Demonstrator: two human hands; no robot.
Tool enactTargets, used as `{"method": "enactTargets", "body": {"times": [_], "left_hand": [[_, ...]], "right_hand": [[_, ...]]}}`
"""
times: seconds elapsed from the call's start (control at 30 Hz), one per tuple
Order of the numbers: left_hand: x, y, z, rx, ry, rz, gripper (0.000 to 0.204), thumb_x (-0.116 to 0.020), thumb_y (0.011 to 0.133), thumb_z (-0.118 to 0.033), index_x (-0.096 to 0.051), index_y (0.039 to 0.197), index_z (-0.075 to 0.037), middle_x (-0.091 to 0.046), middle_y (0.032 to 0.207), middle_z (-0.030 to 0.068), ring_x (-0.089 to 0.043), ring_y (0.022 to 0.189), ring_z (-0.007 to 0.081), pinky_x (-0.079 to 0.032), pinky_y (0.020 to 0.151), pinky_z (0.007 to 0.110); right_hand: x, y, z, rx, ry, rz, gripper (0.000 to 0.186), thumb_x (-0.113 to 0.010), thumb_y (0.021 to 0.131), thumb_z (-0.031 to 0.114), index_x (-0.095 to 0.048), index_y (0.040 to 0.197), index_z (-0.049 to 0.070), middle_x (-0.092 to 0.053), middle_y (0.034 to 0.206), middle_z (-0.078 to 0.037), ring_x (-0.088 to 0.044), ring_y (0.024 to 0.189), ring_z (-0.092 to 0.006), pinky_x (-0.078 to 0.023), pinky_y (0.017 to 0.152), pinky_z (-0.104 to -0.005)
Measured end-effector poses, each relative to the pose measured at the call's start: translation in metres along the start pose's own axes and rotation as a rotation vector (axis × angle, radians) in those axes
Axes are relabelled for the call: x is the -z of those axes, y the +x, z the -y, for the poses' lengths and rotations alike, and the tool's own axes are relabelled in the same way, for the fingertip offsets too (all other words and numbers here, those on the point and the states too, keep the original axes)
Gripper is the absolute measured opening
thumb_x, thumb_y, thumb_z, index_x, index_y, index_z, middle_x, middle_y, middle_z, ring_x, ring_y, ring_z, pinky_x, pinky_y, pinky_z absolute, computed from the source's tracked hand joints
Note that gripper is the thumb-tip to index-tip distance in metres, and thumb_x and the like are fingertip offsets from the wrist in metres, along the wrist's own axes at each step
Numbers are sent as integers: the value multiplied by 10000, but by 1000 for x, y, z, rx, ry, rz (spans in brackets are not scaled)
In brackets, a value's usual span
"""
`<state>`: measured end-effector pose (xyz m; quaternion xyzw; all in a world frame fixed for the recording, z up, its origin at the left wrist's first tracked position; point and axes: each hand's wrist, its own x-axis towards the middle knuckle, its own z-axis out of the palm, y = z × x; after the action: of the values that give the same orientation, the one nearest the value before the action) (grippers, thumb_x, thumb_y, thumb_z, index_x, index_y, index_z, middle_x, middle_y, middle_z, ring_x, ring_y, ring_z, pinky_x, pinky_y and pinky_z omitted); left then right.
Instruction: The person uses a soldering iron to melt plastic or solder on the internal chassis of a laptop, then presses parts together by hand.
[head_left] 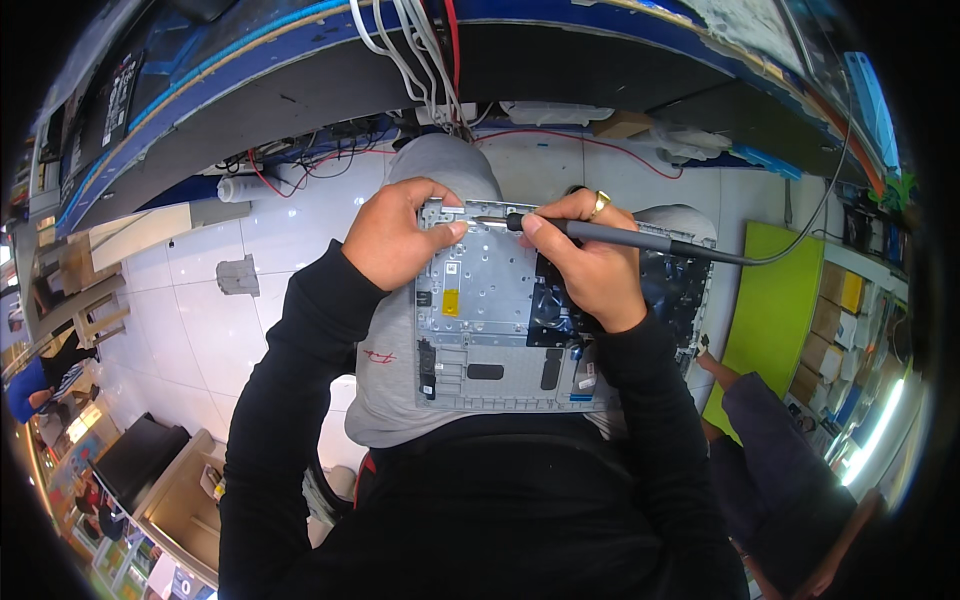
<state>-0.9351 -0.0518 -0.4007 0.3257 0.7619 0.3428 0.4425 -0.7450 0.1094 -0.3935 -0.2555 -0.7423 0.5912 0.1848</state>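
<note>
With the chassis panel at the clock's center, lying across the seated person's lap, the left hand grips its 11 o'clock corner. The right hand, over the panel toward 1 o'clock, holds a corded tool, its tip pointing to 9 o'clock beside the left thumb. The tool's cord curves away toward 2. A counter spans 10 to 2 beyond the knees, cables hanging near 12. A board stands at 3, another person at 4, an open cabinet at 8.
</note>
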Motion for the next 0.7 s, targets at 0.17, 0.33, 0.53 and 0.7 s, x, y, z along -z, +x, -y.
{"method": "enactTargets", "body": {"times": [0.17, 0.33, 0.53, 0.7], "left_hand": [[2, 0, 0, -20, 3, 12, 318, -790, 872, -214, -725, 1094, 4, -739, 984, 198, -726, 917, 305, -539, 857, 379], [3, 0, 4, -30, 27, 22, 337, -785, 883, -228, -712, 1131, -11, -739, 1025, 204, -725, 964, 325, -537, 881, 391], [5, -2, -2, -27, 68, 50, 338, -763, 910, -253, -704, 1151, -23, -738, 1060, 207, -722, 1005, 338, -535, 904, 404], [4, -1, 0, -54, 63, 50, 346, -759, 915, -254, -704, 1164, -20, -738, 1079, 200, -719, 1011, 334, -533, 909, 402]], "right_hand": [[5, -9, -8, 12, 64, -58, 143, -817, 873, 107, -724, 883, -2, -726, 740, -84, -686, 646, -141, -521, 609, -279], [4, -12, -7, -60, 256, -88, 127, -777, 923, 58, -670, 932, -11, -736, 779, -94, -734, 741, -156, -560, 667, -277], [12, -13, -6, -122, 344, -80, 125, -759, 945, 37, -644, 959, -11, -748, 859, -130, -742, 777, -168, -577, 695, -276], [14, -12, -2, -130, 416, -102, 125, -762, 941, 34, -648, 957, -14, -749, 852, -126, -741, 777, -166, -574, 690, -275]]}}
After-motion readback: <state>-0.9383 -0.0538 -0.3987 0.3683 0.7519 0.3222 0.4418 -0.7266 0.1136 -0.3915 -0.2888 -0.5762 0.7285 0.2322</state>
